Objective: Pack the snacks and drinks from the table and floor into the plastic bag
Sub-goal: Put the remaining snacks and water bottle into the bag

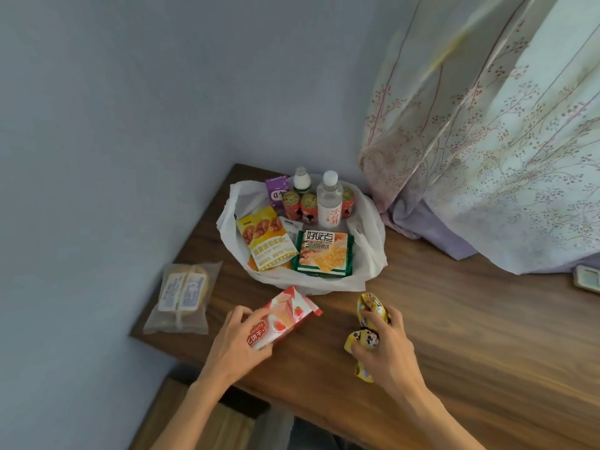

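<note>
- We see a brown wooden worktop [454, 336] pushed into the corner of a room with blue walls.
- A white plastic bag [373, 228] lies wide open on the worktop, near the corner.
- Inside the bag, at the back, stand a clear water bottle [329, 203], a small white bottle [302, 181], a purple carton [276, 190] and some red cans [292, 204].
- At the front of the bag lie a yellow nut packet [264, 238] and a green cracker box [324, 254], side by side.
- Our left hand [237, 336] is curled around a pink biscuit pack [282, 315] with strawberries on it. The pack is just in front of the bag, low over the worktop, and its far end points at the bag.
- Our right hand [389, 349] grips some crinkly yellow snack packets [370, 305]. They poke out above and below the fingers. We cannot tell how many there are.
- A clear bag of bread [183, 293] lies at the left edge of the worktop, apart from the plastic bag. No hand touches it.
- A flowery curtain [487, 141] hangs on the right, and its bottom rests on the worktop behind the bag.
- A small flat thing [587, 279] sits at the far right edge. We cannot tell what it is.
</note>
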